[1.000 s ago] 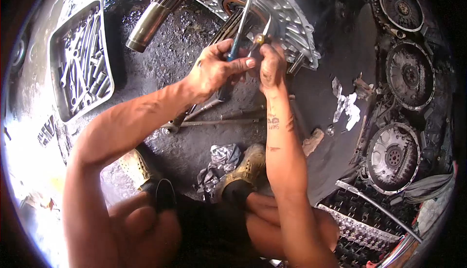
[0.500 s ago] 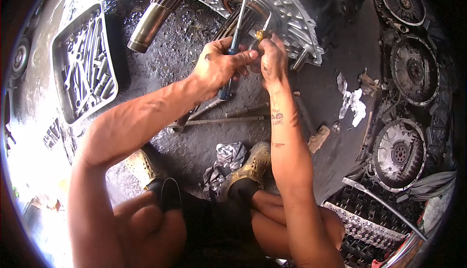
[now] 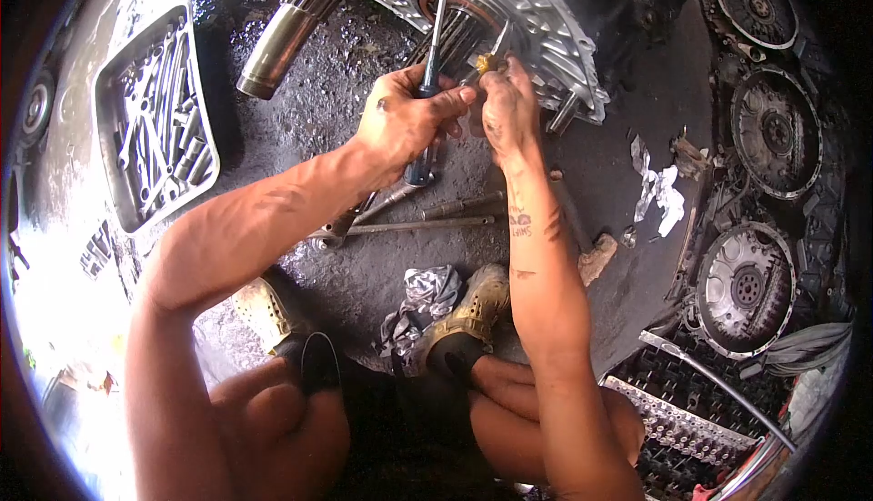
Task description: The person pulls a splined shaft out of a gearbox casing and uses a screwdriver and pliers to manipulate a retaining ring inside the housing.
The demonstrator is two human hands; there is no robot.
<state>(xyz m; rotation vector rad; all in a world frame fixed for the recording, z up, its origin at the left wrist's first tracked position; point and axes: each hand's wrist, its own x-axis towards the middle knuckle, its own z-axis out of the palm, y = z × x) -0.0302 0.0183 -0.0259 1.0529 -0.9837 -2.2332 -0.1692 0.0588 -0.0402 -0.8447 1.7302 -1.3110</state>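
Note:
My left hand is closed around a screwdriver with a dark blue handle, its shank pointing up and away from me. Close beside it, my right hand grips a screwdriver with a yellow handle; its short metal blade slants up to the right. Part of that handle is hidden by the fingers. Just beyond both tools lies a ribbed aluminium gearbox housing with a round opening, and a splined shaft shows in it. I cannot tell whether either tip touches the housing.
A metal tray of spanners and sockets stands at left. A thick splined shaft lies at upper left. Long bars and a crumpled rag lie near my feet. Several round housings line the right, above a cylinder head.
The blue-handled screwdriver has tipped slightly to the left and more upright. My hands have shifted a little, and both still hold their screwdrivers.

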